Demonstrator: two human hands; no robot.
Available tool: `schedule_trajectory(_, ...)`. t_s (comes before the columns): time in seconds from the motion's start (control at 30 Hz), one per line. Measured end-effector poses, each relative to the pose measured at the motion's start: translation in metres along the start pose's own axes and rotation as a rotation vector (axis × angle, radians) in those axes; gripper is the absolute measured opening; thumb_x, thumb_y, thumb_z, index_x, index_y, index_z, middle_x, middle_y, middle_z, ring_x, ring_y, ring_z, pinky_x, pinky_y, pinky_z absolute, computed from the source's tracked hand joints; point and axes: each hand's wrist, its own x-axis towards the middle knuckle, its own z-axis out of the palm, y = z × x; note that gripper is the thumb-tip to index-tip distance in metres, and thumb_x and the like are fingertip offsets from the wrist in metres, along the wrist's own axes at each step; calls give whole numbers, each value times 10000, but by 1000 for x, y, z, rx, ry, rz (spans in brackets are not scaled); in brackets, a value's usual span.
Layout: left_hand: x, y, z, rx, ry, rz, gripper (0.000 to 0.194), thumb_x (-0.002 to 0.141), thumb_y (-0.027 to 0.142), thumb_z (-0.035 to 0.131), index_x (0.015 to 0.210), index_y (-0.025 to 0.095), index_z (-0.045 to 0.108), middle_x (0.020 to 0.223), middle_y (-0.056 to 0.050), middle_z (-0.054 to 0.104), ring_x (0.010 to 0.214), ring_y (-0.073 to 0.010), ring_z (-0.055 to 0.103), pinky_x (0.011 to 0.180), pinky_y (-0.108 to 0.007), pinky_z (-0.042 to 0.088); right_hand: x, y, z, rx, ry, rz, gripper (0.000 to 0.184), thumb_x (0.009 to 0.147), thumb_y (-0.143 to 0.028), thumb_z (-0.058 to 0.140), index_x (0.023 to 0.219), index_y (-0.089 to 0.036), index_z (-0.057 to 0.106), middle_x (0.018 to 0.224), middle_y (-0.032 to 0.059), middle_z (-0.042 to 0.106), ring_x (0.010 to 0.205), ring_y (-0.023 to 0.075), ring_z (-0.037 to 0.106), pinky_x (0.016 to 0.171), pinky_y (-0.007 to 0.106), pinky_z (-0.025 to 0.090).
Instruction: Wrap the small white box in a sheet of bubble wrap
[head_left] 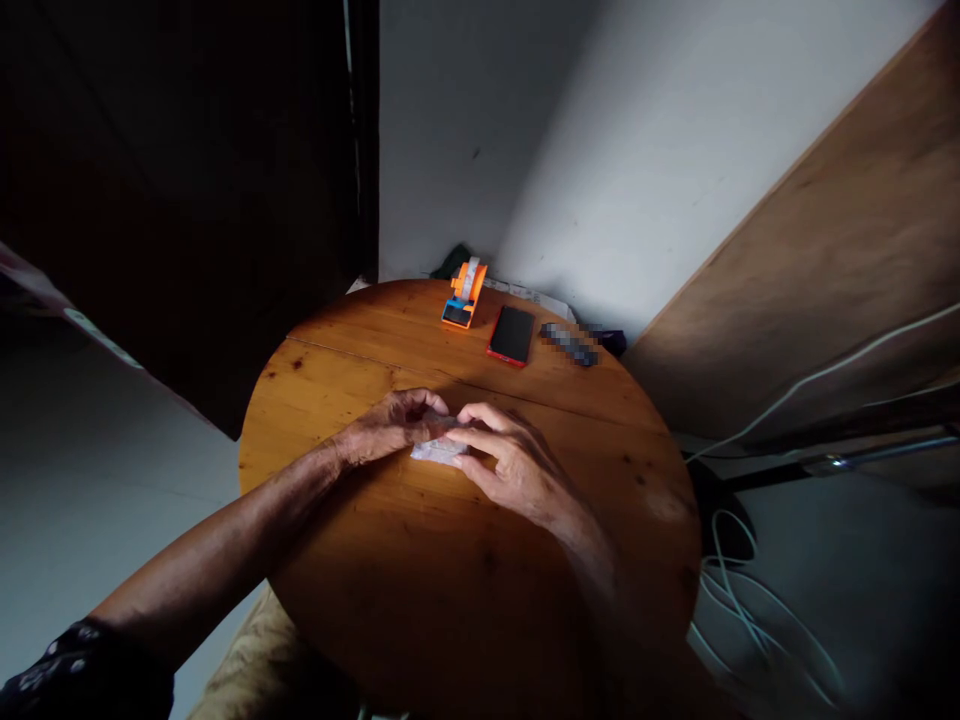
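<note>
Between both hands, small plastic packet [436,453]. I see left hand [394,424] pinching it, right hand [517,462] bent against it, grip unclear. Likely working packet over; next calls for steady hold.

- And it looks like a home, a dim room corner!
- Here's the round wooden table [337,362], knots and all, close up to a plain pale wall [465,120].
- A phone [511,334] lies on top, living-space style.
- Over right, a tangle of white cable [741,607] sprawls loose on the floor [847,560].
</note>
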Motion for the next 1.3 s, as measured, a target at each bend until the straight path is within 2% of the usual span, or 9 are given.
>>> schedule_trajectory(0.3, 1, 2, 5, -11, 18, -32, 360, 762, 384, 760, 965, 156, 570, 814, 8, 577, 698, -96, 498, 636, -241, 383, 4, 3, -1, 161, 163, 27, 193, 883, -148, 572, 979, -220, 723, 1146, 85, 666, 1061, 204, 648, 918, 373, 533)
schedule_trajectory(0.47, 2, 6, 7, 54, 39, -51, 334, 766, 376, 765, 938, 148, 591, 748, 24, 544, 649, -84, 468, 586, -224, 360, 5, 0, -2, 216, 141, 53, 207, 887, -117, 537, 943, -225, 705, 985, 49, 713, 921, 181, 675, 862, 351, 552)
schedule_trajectory(0.67, 0, 7, 9, -4, 57, -54, 292, 771, 310, 758, 952, 158, 586, 732, 37, 553, 637, -80, 477, 582, -220, 363, 6, 3, 4, 240, 217, 83, 220, 898, -165, 537, 1048, -232, 684, 1148, 80, 663, 1101, 214, 640, 957, 396, 538)
schedule_trajectory(0.8, 1, 6, 9, -42, 71, -70, 316, 753, 329, 784, 942, 164, 592, 746, 25, 589, 633, -89, 506, 585, -231, 374, 3, 0, -16, 234, 515, 109, 595, 885, -236, 583, 1449, -312, 406, 1467, 99, 472, 1290, 299, 530, 1041, 535, 473)
schedule_trajectory(0.9, 1, 5, 9, -62, 73, -63, 328, 733, 323, 805, 930, 165, 595, 789, 8, 609, 653, -95, 531, 595, -234, 387, -2, -1, -39, 214, 829, 67, 764, 872, -284, 605, 1529, -361, 223, 1591, 81, 269, 1381, 352, 427, 1062, 591, 427)
schedule_trajectory(0.97, 1, 4, 8, -44, 73, -59, 324, 730, 316, 808, 927, 163, 600, 785, 10, 604, 649, -92, 528, 592, -230, 389, -4, 1, -44, 180, 865, 91, 771, 875, -285, 602, 1531, -366, 206, 1603, 72, 241, 1393, 362, 408, 1070, 599, 412)
schedule_trajectory(1.03, 1, 1, 6, -15, 85, -58, 326, 735, 318, 806, 939, 161, 605, 783, 14, 604, 644, -88, 524, 589, -225, 393, -4, 6, -39, 152, 767, 165, 716, 878, -282, 593, 1512, -349, 266, 1576, 78, 316, 1358, 354, 455, 1062, 593, 425)
schedule_trajectory(1.13, 1, -3, 4, 17, 96, -62, 359, 746, 342, 802, 986, 162, 606, 814, 8, 626, 649, -89, 535, 586, -223, 404, -1, 11, -21, 148, 485, 249, 597, 876, -250, 573, 1445, -303, 403, 1462, 87, 501, 1290, 317, 529, 1069, 574, 433)
schedule_trajectory(1.3, 1, -2, 5, -44, 72, -42, 395, 752, 324, 800, 1044, 171, 583, 888, -6, 646, 685, -88, 558, 607, -223, 432, 2, 8, -2, 157, 77, 195, 740, 790, -216, 652, 1473, -278, 374, 1442, 99, 536, 1317, 305, 511, 1094, 550, 420)
